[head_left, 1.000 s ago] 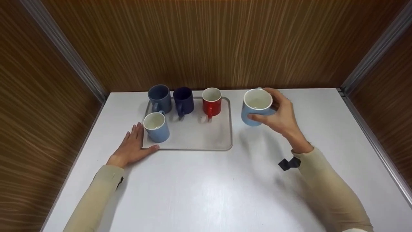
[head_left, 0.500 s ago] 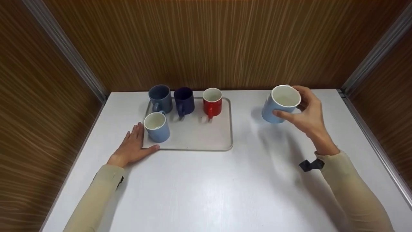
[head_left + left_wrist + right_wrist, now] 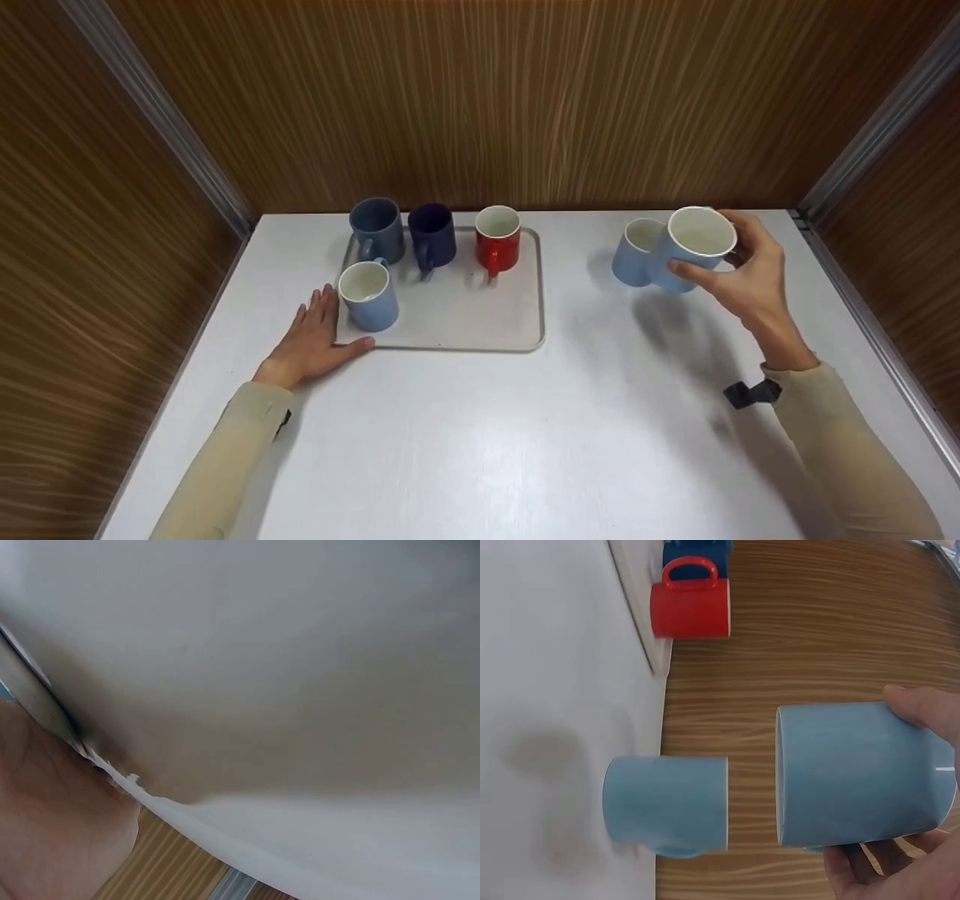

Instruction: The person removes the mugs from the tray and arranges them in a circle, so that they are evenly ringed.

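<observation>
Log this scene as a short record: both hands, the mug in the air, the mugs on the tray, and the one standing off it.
Left hand: spread at the front-left corner of the tray
Right hand: grips the held mug
Held mug: light blue, off the table, opening upward
On tray: grey-blue mug, navy mug, red mug along the back; light blue mug front left
Off tray: standing mug, light blue, right of the tray
</observation>
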The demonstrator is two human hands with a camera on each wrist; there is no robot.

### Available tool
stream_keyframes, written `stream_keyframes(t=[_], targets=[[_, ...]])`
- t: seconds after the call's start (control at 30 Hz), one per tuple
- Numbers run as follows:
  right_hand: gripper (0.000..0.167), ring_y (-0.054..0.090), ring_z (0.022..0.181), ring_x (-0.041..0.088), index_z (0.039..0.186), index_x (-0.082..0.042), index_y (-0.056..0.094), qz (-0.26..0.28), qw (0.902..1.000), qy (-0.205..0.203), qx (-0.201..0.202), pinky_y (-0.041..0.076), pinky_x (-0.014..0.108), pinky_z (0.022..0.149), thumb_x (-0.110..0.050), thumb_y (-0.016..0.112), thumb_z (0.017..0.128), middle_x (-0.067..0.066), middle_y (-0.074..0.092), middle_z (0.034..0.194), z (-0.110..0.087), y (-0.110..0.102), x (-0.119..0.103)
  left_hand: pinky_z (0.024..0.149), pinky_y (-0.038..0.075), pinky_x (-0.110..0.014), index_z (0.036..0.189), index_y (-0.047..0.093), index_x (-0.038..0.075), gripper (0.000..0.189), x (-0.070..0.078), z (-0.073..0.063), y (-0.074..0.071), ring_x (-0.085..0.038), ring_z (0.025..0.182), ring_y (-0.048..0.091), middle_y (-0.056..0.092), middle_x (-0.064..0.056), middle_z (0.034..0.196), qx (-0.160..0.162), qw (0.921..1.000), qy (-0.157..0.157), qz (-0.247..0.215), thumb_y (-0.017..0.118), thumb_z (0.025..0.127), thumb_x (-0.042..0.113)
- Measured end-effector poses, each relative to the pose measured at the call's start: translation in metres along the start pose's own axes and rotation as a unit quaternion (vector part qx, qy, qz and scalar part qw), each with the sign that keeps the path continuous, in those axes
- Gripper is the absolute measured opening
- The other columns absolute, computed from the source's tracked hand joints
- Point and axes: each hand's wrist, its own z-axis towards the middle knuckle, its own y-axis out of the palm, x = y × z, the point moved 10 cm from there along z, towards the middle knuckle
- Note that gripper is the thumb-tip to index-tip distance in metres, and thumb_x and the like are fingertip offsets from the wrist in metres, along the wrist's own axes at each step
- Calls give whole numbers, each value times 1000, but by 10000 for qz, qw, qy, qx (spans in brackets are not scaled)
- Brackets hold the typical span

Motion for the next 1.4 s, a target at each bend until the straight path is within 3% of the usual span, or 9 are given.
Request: stream_keyframes(t=[0.23, 0.47, 0.8, 0.97, 1.2, 1.4], targets=[[83, 60, 121, 11, 149, -14, 57, -193, 9996, 153, 126, 50, 19, 102, -9, 97, 76, 5, 64, 137, 4, -20, 19, 135, -2, -59, 169, -6, -3, 129, 3, 0, -4, -42, 166, -7, -8, -22, 179, 68, 10000, 30, 39, 47, 94, 87], [85, 57, 122, 10, 148, -11, 52, -705, 9966, 402, 159, 53, 33, 111, -18, 97, 77, 5, 61, 139, 8, -27, 36, 135, -2, -59, 168, -8, -3, 129, 3, 1, -5, -41, 166, -9, -10, -22, 178, 48, 10000, 17, 27, 47, 94, 87], [95, 50, 142, 36, 156, -6, 40, -931, 9909, 965, -136, 43, 59, 123, -30, 94, 82, 16, 51, 153, 12, -19, 77, 136, 0, -57, 169, -7, -2, 130, 1, 3, -4, -40, 167, -7, -9, -21, 179, 58, 10000, -36, 15, 47, 92, 89], [97, 50, 141, 38, 156, -5, 38, -1080, 9887, 1015, -233, 43, 60, 122, -34, 94, 82, 20, 51, 152, 11, -13, 91, 135, 1, -58, 168, -5, -4, 130, 2, 1, -6, -42, 166, -5, -7, -23, 179, 134, 9999, 25, 93, 47, 93, 88], [97, 53, 136, 37, 153, 0, 41, -1095, 9893, 942, -187, 47, 51, 113, -30, 96, 80, 22, 54, 150, 10, -6, 103, 135, -1, -59, 168, -6, -3, 130, 2, 4, -5, -41, 166, -8, -9, -21, 179, 58, 10000, 8, 48, 46, 93, 88], [98, 51, 140, 41, 154, 0, 38, -1103, 9879, 1046, -301, 44, 61, 118, -31, 95, 81, 24, 51, 152, 9, -1, 111, 136, -1, -56, 169, -8, -1, 131, -1, 3, -2, -37, 167, -10, -11, -19, 179, -34, 9999, -80, 115, 44, 92, 91]])
